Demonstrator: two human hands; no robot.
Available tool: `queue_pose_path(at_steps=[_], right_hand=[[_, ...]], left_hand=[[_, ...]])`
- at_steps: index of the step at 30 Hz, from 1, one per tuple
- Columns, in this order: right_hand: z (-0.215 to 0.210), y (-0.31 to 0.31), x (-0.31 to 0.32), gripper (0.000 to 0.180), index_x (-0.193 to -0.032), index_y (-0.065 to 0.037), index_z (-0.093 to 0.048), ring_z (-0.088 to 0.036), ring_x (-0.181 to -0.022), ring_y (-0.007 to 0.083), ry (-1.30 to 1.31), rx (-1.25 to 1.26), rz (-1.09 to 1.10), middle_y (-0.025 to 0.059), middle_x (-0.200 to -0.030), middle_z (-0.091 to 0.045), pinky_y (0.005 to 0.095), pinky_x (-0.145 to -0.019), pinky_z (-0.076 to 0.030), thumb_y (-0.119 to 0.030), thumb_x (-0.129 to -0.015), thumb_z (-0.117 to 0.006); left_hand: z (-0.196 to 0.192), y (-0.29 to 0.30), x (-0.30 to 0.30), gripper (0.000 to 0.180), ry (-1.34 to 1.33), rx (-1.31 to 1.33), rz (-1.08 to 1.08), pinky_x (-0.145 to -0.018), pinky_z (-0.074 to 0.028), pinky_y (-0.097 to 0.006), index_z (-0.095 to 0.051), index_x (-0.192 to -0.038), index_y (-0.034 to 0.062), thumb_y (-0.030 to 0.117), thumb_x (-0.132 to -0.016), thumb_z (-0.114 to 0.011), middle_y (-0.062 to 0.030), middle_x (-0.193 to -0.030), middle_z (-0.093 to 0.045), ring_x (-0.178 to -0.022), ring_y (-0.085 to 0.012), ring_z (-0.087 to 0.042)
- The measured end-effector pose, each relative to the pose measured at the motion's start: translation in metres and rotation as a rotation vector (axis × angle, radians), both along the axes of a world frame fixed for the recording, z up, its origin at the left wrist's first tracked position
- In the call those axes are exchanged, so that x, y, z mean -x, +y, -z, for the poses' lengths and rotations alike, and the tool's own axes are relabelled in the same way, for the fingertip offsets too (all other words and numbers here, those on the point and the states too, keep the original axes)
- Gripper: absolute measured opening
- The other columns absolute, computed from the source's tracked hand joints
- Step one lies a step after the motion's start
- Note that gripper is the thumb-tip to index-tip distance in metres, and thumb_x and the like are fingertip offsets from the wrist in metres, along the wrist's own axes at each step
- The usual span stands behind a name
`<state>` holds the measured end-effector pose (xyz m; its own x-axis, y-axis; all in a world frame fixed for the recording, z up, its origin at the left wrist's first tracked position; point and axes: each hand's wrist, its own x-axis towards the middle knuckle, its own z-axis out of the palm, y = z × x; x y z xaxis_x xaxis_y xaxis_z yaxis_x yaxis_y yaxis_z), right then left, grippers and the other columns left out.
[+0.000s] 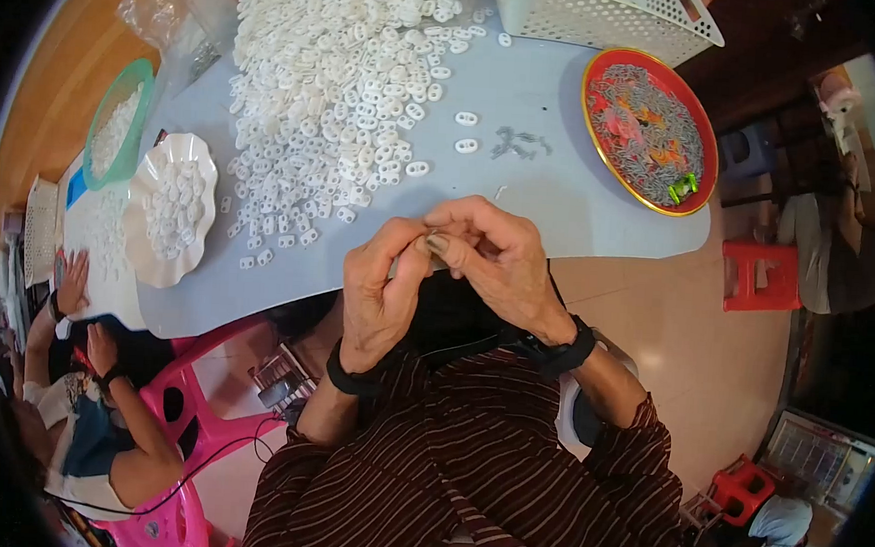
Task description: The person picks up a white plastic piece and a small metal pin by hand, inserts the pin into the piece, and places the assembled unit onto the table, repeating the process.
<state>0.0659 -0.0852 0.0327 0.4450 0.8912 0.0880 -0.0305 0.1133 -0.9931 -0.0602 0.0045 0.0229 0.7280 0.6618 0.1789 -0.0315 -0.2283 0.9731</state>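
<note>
Right, the person's left hand [380, 288] and right hand [503, 268] are up at the near edge of the worktop [591, 218], thumbs and fingertips pinched together. Can't tell if there's something between them, the fingers hide it. Black band on each wrist, dark striped shirt behind.

Just beyond the hands there's a massive pile of white plastic pieces [334, 77], little ovals with two holes each, spilling from the far side toward the near left. Two loose pieces [466, 133] lie apart to the right of it, with a small scatter of grey bits [522, 144] just beside them.

Far right is a red dish [702, 139] with a gold rim, loaded with more grey bits. Behind, on the far side, sits a white basket [599, 15] full of holes. Over on the left: a wavy-edged white dish [139, 200] of white pieces, then a green bowl [147, 100] and a clear plastic bag [178, 12]. Further left, a co-worker's hand [73, 283] lies on a white surface. Red stool [761, 275] on the floor, right.
</note>
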Motion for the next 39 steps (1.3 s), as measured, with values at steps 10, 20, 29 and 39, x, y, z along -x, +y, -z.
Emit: queue_pose_path(at_steps=[10,20,29,39], right_hand=[[0.005,0.0,-0.018,0.007,-0.092,0.001,-0.064,-0.048,-0.061,0.004,-0.11,-0.008,0.02,0.0003,-0.074,-0.063,0.0196,-0.054,-0.04,-0.005,-0.09,-0.063],[0.013,0.011,-0.02,0.012,-0.085,0.002,-0.057,-0.042,-0.059,0.0038,-0.213,0.045,0.142,-0.0031,-0.067,-0.052,0.0202,-0.052,-0.037,-0.008,-0.089,-0.063],[0.01,0.008,-0.022,0.01,-0.085,0.002,-0.056,-0.046,-0.059,0.0053,-0.184,0.02,0.095,-0.001,-0.067,-0.053,0.0214,-0.053,-0.04,-0.004,-0.088,-0.063],[0.012,0.009,-0.022,0.01,-0.084,0.002,-0.056,-0.045,-0.058,0.0064,-0.194,0.021,0.085,-0.0005,-0.066,-0.053,0.0217,-0.052,-0.04,-0.002,-0.086,-0.065]], left_hand=[[-0.004,-0.003,-0.007,0.009,0.023,0.235,0.074,-0.057,-0.041,-0.025,-0.056,-0.091,-0.0028,0.004,-0.092,-0.051,-0.0069,-0.072,-0.056,-0.062,-0.0131,-0.052],[0.0,0.032,-0.012,0.023,0.246,-0.808,-0.446,-0.091,-0.038,-0.049,-0.062,-0.095,0.004,-0.003,-0.074,-0.065,-0.0152,-0.1,-0.052,-0.107,-0.0398,-0.045],[0.008,0.032,-0.025,0.028,0.409,-0.843,-0.443,-0.093,-0.035,-0.045,-0.066,-0.098,0.0083,0.0,-0.071,-0.069,-0.0124,-0.103,-0.051,-0.105,-0.0344,-0.044],[0.009,0.034,-0.026,0.03,0.362,-0.888,-0.417,-0.091,-0.036,-0.045,-0.062,-0.098,0.0043,-0.003,-0.07,-0.067,-0.0138,-0.101,-0.051,-0.102,-0.0349,-0.044]])
